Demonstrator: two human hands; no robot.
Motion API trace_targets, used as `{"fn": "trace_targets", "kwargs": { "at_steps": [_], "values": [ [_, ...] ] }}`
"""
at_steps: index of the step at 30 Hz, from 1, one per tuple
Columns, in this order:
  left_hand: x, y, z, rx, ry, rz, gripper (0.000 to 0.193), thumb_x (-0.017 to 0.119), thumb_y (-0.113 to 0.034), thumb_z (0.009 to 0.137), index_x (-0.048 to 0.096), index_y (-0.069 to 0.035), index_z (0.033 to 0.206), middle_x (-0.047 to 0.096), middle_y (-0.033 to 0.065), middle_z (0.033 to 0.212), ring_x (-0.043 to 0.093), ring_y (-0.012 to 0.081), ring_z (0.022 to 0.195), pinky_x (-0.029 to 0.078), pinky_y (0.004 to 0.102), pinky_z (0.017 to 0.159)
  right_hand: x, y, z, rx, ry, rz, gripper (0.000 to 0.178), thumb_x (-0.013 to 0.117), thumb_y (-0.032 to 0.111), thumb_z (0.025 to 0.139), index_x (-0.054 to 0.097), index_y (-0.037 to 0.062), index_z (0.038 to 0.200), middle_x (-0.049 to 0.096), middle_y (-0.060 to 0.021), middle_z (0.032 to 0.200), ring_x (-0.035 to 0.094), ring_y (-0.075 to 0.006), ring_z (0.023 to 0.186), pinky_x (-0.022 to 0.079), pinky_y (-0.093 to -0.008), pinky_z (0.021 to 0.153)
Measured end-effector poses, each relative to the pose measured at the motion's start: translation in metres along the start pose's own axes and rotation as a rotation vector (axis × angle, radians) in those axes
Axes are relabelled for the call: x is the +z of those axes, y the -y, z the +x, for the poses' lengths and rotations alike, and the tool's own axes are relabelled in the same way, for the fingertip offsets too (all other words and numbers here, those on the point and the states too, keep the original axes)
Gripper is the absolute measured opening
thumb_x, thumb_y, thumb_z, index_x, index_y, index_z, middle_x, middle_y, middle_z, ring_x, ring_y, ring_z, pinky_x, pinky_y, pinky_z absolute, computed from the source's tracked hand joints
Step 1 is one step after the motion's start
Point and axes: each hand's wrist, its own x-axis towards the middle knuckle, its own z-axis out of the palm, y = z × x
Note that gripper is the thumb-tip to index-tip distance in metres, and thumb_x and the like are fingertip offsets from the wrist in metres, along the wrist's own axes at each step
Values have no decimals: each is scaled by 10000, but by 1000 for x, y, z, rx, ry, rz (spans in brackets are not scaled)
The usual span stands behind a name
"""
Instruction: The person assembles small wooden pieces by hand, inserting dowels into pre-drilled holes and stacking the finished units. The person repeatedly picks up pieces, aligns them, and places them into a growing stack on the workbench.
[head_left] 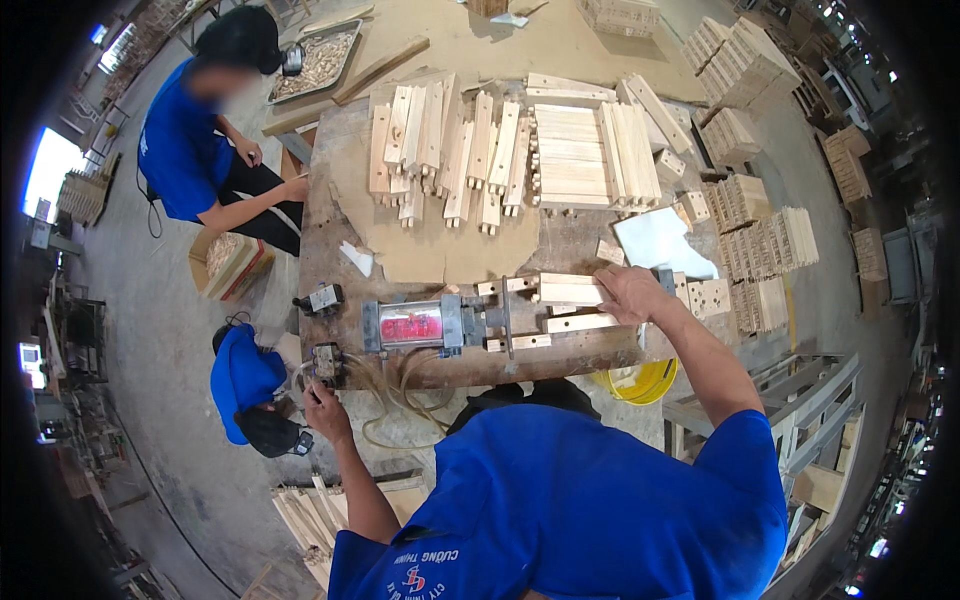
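My right hand (pixel 632 292) is closed on the right ends of light wooden slats (pixel 572 290) lying in a clamping jig. A second slat (pixel 580 323) lies nearer me, its right end under my fingers. Left of the slats is a pneumatic cylinder (pixel 410 325) with a clear body showing red inside; its metal push plate (pixel 507 318) faces them. Small drilled blocks (pixel 520 342) sit by the plate. At the table's near left edge my left hand (pixel 325 412) is curled against a small hand valve (pixel 326 364); its fingertips are partly hidden.
Drilled wooden rails (pixel 450 150) and assembled slat panels (pixel 580 155) cover the table's far side. Hoses (pixel 400 395) hang off the near edge. A yellow bucket (pixel 640 382) stands below right. One co-worker (pixel 190 140) sits at the far left, another (pixel 245 385) nearer left.
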Motion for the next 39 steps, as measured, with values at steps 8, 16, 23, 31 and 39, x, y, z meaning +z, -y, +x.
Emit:
{"fn": "trace_targets", "kwargs": {
  "at_steps": [8, 16, 23, 31, 39],
  "values": [
    [-5, -12, -2, 27, -2, 106, 326, 563, -311, 1060, 702, -24, 994, 717, 126, 765, 689, 315, 691, 502, 448, 665, -64, 15, 19, 326, -280, 1452, 563, 775, 472, 911, 645, 53, 1264, 705, -66, 1059, 659, -149, 860, 552, -294, 734],
    [-11, -15, -2, 99, -47, 102, 325, 563, -313, 1063, 707, -22, 1050, 723, 178, 821, 687, 362, 720, 499, 463, 672, -114, 34, 31, 173, -342, 2120, 620, 779, 393, 892, 587, 50, 1372, 691, -135, 1242, 683, -304, 1103, 552, -504, 991],
    [-11, -18, -4, 124, -76, 61, 326, 564, -308, 1064, 692, -8, 1042, 699, 151, 774, 684, 330, 705, 499, 459, 672, -116, 36, 35, 179, -298, 2094, 660, 781, 408, 882, 581, 47, 1397, 681, -144, 1315, 666, -314, 1186, 520, -521, 1042],
    [-10, -19, -3, 110, -71, 99, 311, 564, -292, 1064, 691, -10, 1043, 691, 167, 808, 664, 344, 724, 491, 464, 697, -118, 31, 48, 157, -297, 2042, 615, 759, 401, 906, 587, 53, 1383, 693, -130, 1294, 680, -291, 1176, 551, -525, 1021],
    [-5, -21, -5, 28, -92, 64, 344, 567, -322, 1064, 690, -7, 999, 711, 185, 856, 664, 384, 748, 489, 485, 693, -126, 33, 61, 335, -389, 1855, 542, 717, 425, 950, 602, 56, 1330, 706, -105, 1155, 721, -201, 980, 646, -399, 778]
  ]
}}
